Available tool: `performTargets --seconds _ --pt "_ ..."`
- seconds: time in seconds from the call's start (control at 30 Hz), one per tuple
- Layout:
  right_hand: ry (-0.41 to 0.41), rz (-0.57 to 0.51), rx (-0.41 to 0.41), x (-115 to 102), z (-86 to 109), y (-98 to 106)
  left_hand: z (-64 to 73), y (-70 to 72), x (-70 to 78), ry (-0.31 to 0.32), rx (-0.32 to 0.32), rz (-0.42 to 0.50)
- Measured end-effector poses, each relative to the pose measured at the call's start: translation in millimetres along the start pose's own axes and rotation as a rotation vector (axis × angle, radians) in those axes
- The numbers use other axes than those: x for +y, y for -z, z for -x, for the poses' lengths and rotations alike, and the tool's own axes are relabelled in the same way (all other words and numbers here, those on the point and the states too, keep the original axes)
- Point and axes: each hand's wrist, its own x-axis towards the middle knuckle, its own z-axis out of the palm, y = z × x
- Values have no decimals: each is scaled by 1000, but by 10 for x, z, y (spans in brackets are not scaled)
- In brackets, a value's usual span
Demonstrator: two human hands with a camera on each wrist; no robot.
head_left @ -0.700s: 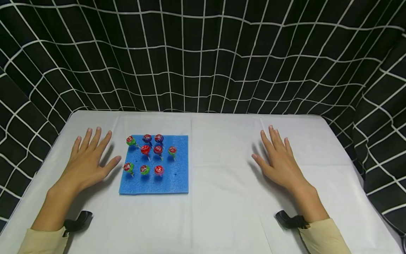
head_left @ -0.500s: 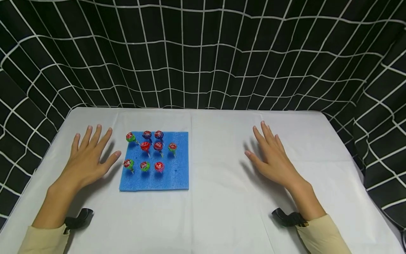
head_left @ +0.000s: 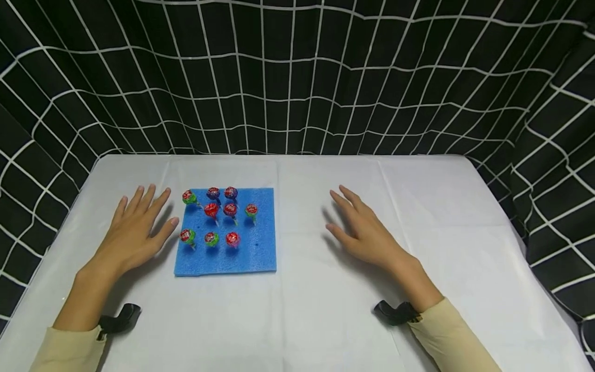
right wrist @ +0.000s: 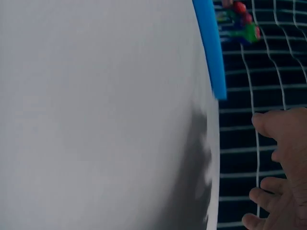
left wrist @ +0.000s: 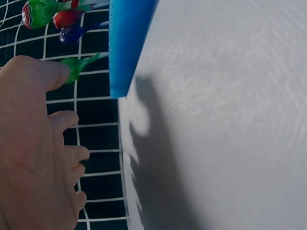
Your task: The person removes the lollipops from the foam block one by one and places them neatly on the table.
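A square blue foam board (head_left: 255, 258) lies left of the table's middle, with several wrapped lollipops standing in it by their sticks. Among them are a red lollipop (head_left: 211, 210), a pink lollipop (head_left: 233, 239), a purple lollipop (head_left: 213, 193) and a green-and-red lollipop (head_left: 188, 236). Just left of the board, my left hand (head_left: 132, 235) is spread, its thumb close to the board's edge; it holds nothing. My right hand (head_left: 367, 232) hovers over the table to the board's right, fingers extended, holding nothing. In the right wrist view, the board (right wrist: 210, 48) is apart from that hand (right wrist: 288, 163).
A white cloth (head_left: 325, 310) covers the table. Black curtain with a white grid (head_left: 297, 77) rises behind the far edge and at both sides. Each wrist wears a black camera mount, the left mount (head_left: 122, 319) and the right mount (head_left: 395, 312).
My right hand has moved left across the table toward the foam board. The left hand stays nearly in place beside the board. The head view has shifted slightly; the lollipops stand as before.
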Motion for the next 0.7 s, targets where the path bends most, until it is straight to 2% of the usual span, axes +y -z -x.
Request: performTargets --seconds 0.13,0.4,0.7 --pt "34 -17 -28 -155 -103 -96 -12 -9 7 4 -20 23" --pt "107 -72 -24 -400 -312 -199 -40 -55 87 -25 -68 27" --pt "115 -158 -58 -607 -537 -288 -125 -49 133 6 -134 54"
